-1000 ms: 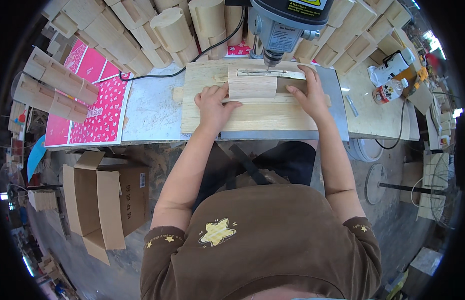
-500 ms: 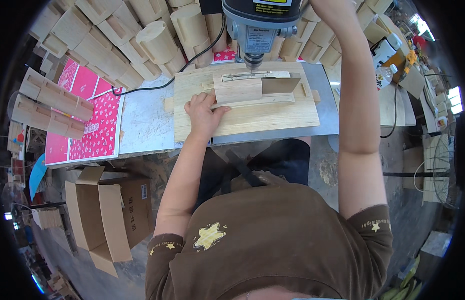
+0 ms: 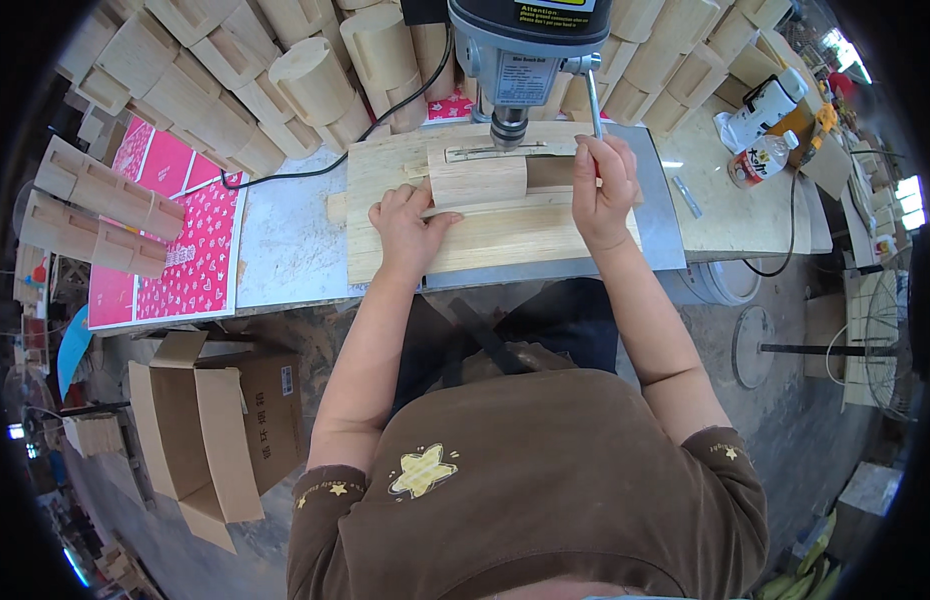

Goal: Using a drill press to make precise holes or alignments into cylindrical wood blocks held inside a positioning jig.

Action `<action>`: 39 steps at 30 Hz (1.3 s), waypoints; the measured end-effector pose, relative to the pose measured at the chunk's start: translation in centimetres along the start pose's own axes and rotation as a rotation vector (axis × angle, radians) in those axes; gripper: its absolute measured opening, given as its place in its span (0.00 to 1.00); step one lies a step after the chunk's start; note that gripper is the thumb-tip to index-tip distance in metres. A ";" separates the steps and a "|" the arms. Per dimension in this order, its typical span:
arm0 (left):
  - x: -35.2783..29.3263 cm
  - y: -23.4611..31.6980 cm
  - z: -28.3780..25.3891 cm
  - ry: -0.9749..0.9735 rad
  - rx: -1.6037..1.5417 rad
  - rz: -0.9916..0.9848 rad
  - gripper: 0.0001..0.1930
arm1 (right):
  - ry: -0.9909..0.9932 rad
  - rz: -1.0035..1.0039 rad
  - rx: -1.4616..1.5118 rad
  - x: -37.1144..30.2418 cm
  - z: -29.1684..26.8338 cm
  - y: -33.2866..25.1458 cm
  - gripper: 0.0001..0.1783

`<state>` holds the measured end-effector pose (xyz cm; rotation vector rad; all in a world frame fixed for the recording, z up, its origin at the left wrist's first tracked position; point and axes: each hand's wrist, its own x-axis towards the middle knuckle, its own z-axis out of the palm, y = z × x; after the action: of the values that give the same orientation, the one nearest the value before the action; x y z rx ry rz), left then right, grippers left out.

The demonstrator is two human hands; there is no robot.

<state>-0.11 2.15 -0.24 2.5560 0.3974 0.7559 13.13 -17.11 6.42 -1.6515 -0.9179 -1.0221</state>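
Note:
A bench drill press (image 3: 530, 75) stands at the back of the table, its chuck (image 3: 508, 132) low over a pale wooden block (image 3: 477, 180) with a rounded top. The block lies on a flat wooden board (image 3: 525, 240), against thin wooden strips. My left hand (image 3: 410, 225) is closed on the block's left end, thumb along its near edge and fingers curled beside it. My right hand (image 3: 605, 185) grips the drill press lever (image 3: 594, 105), a metal rod reaching down from the machine's right side. The drill tip is too small to make out.
Several wooden cylinders (image 3: 315, 85) stand behind the board, and more pieces (image 3: 105, 225) lie at left on pink patterned sheets (image 3: 200, 250). A black cable (image 3: 305, 178) crosses the table. At right is a plastic bottle (image 3: 765, 160). An open cardboard box (image 3: 225, 430) sits on the floor.
My right hand has come down and toward me from high beside the drill press, pulling the lever downward. The chuck sits slightly lower. My left hand and the block have stayed put.

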 end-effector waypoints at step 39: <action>0.8 3.0 1.4 -0.084 -0.095 -0.066 0.29 | -0.120 0.036 0.105 9.3 -2.6 -3.2 0.06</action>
<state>1.78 -0.60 0.50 2.4632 0.4069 0.6263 13.08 -17.76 16.56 -1.6496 -1.0002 -0.8435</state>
